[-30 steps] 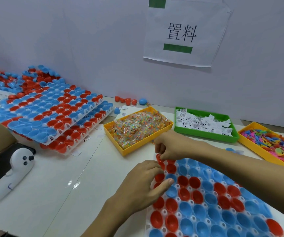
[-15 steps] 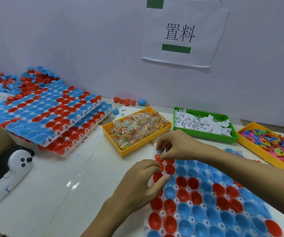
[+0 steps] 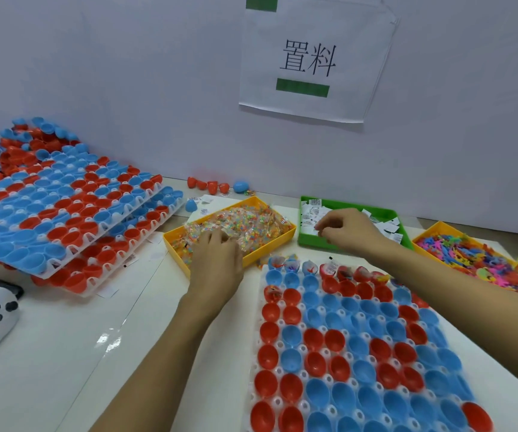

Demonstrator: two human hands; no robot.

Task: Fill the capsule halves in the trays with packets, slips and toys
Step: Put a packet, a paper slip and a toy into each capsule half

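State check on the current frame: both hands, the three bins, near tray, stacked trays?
Left hand: reaching into yellow packet bin, grip unclear.
Right hand: over green slip bin, fingers curled at slips.
Yellow toy bin: heaped with coloured toys.
Near white capsule tray: far row filled, most halves empty.
Stacked trays of red and blue halves: tilted, halves look empty.

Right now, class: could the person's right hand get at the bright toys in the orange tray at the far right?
Probably yes. The right hand is over the green tray of slips, next to the orange tray of toys. Nothing stands between them, and the toys lie uncovered.
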